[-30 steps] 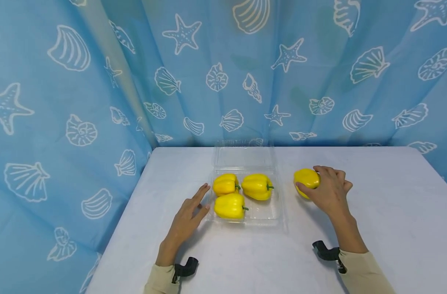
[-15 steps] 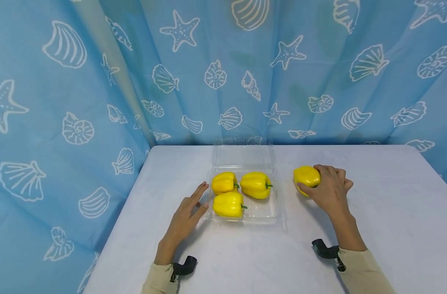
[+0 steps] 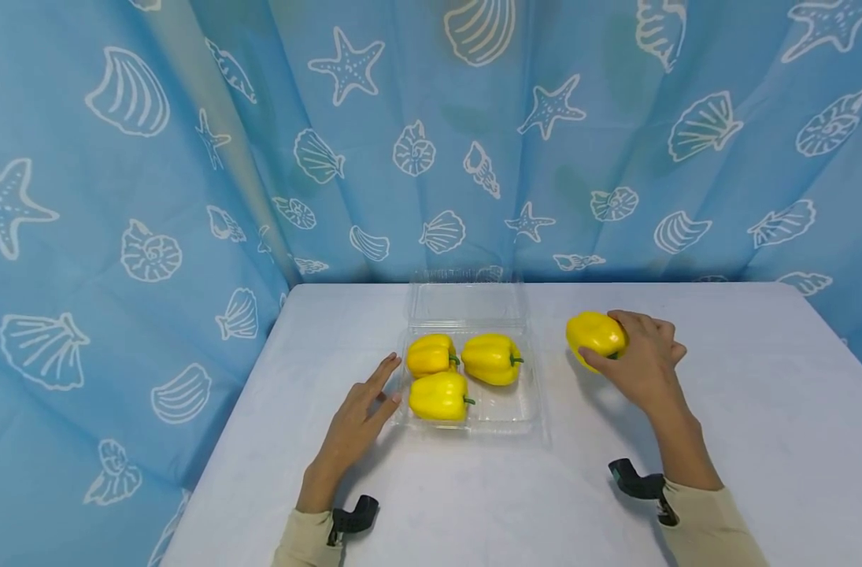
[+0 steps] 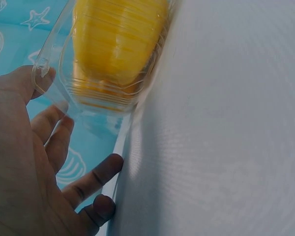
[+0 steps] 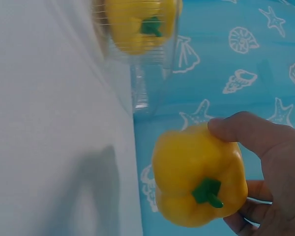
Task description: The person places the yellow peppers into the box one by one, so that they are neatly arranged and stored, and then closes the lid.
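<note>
Curtain of blue fabric point(image 3: 69, 276), printed with white shells and starfish, hangs along the left side and behind a table covered in white cloth point(image 3: 771, 394). The table's left edge slants; its far edge runs along the curtain.

From the left, a bare left hand point(image 3: 353, 417), with a beige sleeve point(image 3: 308, 542) and a curved black wrist mount point(image 3: 356, 514), reaches in with fingers spread and relaxed, at the left edge of an open, clear plastic hinged container point(image 3: 512, 408). Its clear lid point(image 3: 466, 303) stands back on the far side, near the table's far edge. Inside are a far-left yellow bell pepper point(image 3: 431, 356), a near-left yellow bell pepper point(image 3: 438, 396) and a far-right yellow bell pepper point(image 3: 491, 359), all with green stems; the near-right part shows see-through floor.

Next comes a strip of white cloth, then a fourth yellow bell pepper point(image 3: 590, 334), raised above the table and grasped between thumb and fingers of the right hand point(image 3: 646, 362). More white cloth stretches beyond this hand to the right edge.

The left wrist view alone shows the thumb and a fingertip at the container's rim, seen through plastic, with two other fingers lower, by the table edge. The right wrist view shows the grasped pepper's stem in full, and blue curtain between pepper and tabletop.
</note>
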Demonstrator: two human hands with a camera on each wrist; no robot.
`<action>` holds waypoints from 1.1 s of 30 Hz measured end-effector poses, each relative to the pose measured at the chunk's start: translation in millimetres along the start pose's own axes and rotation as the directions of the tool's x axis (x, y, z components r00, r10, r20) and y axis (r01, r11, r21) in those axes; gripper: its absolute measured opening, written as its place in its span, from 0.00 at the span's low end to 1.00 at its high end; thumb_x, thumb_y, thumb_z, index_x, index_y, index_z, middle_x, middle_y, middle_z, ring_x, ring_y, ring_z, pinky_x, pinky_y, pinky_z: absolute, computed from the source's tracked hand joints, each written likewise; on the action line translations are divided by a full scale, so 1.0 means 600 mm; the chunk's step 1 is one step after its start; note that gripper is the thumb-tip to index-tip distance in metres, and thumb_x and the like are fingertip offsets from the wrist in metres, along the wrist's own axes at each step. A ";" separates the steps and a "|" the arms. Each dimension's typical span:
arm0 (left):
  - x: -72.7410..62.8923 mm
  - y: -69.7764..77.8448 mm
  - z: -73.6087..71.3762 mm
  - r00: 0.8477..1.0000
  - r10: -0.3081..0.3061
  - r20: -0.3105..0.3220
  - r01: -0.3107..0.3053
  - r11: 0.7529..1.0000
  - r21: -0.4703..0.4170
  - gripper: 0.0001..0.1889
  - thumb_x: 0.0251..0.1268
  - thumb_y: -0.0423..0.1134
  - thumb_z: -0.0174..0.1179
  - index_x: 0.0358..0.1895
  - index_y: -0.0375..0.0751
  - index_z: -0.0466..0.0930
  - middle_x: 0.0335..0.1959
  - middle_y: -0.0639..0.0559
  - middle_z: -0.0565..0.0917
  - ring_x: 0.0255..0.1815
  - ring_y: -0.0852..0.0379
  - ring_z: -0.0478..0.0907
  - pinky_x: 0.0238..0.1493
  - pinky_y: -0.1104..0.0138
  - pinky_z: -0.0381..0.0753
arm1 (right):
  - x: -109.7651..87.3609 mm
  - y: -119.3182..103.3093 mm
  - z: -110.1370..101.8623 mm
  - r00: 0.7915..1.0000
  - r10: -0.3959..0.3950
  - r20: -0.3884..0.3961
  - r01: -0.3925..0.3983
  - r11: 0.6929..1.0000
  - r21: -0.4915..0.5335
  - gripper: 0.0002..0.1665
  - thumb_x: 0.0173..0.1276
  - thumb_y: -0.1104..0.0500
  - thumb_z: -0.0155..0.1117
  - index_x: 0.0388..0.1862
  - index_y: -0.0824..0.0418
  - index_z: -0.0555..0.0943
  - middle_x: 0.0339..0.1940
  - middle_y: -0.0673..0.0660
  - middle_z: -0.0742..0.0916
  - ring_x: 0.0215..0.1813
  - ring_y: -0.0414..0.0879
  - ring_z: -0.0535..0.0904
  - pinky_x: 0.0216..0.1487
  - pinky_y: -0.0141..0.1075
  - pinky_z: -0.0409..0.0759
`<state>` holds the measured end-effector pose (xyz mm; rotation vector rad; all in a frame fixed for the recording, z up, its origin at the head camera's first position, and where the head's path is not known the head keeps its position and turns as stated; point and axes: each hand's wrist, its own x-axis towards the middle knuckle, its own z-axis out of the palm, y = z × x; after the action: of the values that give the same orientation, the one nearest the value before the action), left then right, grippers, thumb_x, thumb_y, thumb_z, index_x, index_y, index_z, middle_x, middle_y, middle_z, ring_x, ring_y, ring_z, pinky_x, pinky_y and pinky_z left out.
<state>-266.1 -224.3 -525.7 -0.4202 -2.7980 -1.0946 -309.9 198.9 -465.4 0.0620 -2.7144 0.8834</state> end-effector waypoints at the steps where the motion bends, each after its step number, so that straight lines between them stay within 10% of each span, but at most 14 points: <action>1: 0.000 0.000 0.000 1.000 0.002 -0.002 -0.002 1.000 -0.002 0.30 0.78 0.57 0.48 0.79 0.66 0.55 0.78 0.74 0.54 0.46 0.60 0.71 0.45 0.58 0.72 | 0.000 0.000 -0.001 1.000 -0.010 -0.001 0.010 1.000 -0.002 0.45 0.61 0.46 0.74 0.68 0.69 0.69 0.65 0.73 0.72 0.61 0.70 0.57 0.46 0.62 0.51; 33: 0.001 -0.002 0.002 1.000 -0.005 -0.008 0.005 1.000 -0.004 0.29 0.78 0.58 0.47 0.79 0.70 0.55 0.77 0.75 0.54 0.47 0.61 0.71 0.45 0.58 0.72 | -0.016 -0.038 -0.026 0.989 -0.148 -0.012 0.148 0.986 0.077 0.43 0.56 0.52 0.79 0.68 0.63 0.73 0.66 0.67 0.75 0.64 0.65 0.59 0.49 0.62 0.51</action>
<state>-266.7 -224.1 -527.2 -0.4094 -2.7918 -1.1012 -293.6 188.9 -443.4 0.2732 -2.6288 0.9424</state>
